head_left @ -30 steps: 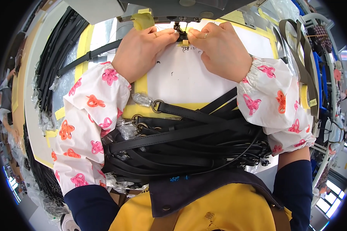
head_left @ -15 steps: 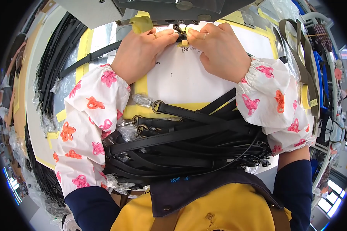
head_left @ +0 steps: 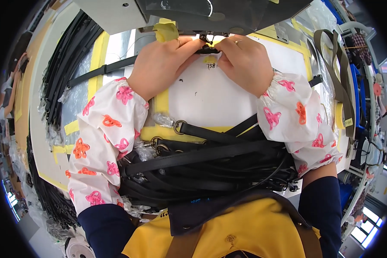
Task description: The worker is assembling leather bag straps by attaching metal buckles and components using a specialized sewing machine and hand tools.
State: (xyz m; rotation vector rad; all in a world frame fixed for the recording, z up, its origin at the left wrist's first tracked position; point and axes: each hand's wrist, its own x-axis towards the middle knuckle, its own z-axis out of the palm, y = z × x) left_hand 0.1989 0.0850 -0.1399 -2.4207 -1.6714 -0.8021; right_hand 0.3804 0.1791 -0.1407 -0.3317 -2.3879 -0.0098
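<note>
Holding work under the sewing machine head [head_left: 193, 13] at the counter's [head_left: 210, 99] far edge, both hands pinched one small black strap end [head_left: 207, 49]. Big pile of black straps [head_left: 202, 172] sat at the near edge, apparently waiting; more straps [head_left: 66, 64] lay along the left edge. Left hand [head_left: 159, 69] and right hand [head_left: 245, 64] each had fingertips closed on that piece. Judged: one strap in progress, most left.

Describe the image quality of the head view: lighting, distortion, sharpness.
Head view: bright, even light, with the white panel almost washed out; strong fisheye bending at the rim and black corners; left hand, right hand and black straps sharp; glare on plastic wrap at left.
</note>
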